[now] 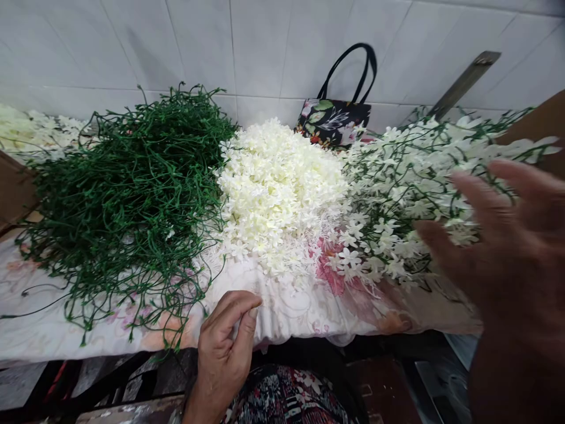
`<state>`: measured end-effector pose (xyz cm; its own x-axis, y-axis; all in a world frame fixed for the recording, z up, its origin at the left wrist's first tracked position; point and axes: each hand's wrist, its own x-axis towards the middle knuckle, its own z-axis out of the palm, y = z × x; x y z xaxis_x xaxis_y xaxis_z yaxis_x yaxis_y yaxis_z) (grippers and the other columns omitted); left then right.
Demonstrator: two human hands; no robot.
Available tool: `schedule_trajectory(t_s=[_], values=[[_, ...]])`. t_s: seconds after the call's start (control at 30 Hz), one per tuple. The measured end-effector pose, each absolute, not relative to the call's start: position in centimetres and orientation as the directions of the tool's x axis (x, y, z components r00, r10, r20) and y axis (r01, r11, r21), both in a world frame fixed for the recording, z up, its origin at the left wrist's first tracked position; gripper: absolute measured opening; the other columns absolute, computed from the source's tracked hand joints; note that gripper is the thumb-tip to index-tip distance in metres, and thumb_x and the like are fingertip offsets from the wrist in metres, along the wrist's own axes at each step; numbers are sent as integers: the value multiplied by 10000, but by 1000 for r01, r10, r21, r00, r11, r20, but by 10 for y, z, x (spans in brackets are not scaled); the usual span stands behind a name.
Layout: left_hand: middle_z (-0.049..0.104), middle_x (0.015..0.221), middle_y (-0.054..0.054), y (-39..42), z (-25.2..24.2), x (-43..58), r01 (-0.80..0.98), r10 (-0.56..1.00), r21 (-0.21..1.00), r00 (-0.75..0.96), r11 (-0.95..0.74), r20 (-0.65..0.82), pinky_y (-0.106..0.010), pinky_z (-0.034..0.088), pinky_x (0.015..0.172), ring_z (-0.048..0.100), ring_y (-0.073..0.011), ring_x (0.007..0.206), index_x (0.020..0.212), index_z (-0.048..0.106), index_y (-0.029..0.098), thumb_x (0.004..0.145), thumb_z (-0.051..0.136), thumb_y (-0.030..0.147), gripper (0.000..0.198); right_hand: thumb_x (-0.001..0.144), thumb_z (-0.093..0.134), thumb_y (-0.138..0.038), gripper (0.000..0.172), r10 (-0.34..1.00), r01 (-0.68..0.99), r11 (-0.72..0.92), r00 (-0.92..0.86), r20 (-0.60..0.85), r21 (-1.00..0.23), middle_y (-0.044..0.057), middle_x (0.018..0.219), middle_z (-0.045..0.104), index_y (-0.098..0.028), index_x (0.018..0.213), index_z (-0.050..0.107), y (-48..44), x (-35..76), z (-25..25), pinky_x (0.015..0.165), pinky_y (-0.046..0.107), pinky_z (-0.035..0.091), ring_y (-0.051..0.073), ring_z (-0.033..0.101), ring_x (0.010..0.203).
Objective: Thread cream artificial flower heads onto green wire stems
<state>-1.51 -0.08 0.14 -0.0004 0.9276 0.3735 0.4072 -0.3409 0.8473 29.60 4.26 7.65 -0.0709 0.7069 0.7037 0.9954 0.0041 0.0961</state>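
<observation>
My left hand [225, 344] rests at the near edge of a flowered cloth [53, 330], fingers curled with thumb and forefinger close together; I cannot make out anything in them. My right hand [507, 259] is raised close to the camera at the right, blurred, fingers spread and holding nothing. It hovers in front of a heap of assembled white flower sprigs on green stems [410, 182]. A pile of loose cream-white artificial blossoms [278, 188] lies in the middle. A tangle of bare green plastic stems [132, 194] fills the left.
A black floral handbag [335, 118] stands against the white tiled wall behind the piles. More pale flowers [30, 132] lie at the far left. A brown board [13, 188] shows at the left edge and a metal strip [463, 82] leans at the back right.
</observation>
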Motion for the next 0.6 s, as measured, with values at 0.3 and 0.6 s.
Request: schedule_trajectory(t_s=[0.3,0.6], values=[[705,782,-25,2,-7,-18,434,892,799,25,-416,451,-204,545,634,668,-162,712,778,698,207,773,561,156,146,844,491,-316,311,748,947,-131,-99,657,292,191,1234,504,-166,1090,608,59,321,69,919,430,397,330,442,1190],[722,860,-27,5,-22,-25,485,898,765,114,-424,425,-191,552,702,689,-174,783,823,716,222,777,587,202,139,823,499,-306,316,766,957,-133,-67,639,259,116,840,523,-174,1085,618,77,381,61,703,354,436,256,516,819]])
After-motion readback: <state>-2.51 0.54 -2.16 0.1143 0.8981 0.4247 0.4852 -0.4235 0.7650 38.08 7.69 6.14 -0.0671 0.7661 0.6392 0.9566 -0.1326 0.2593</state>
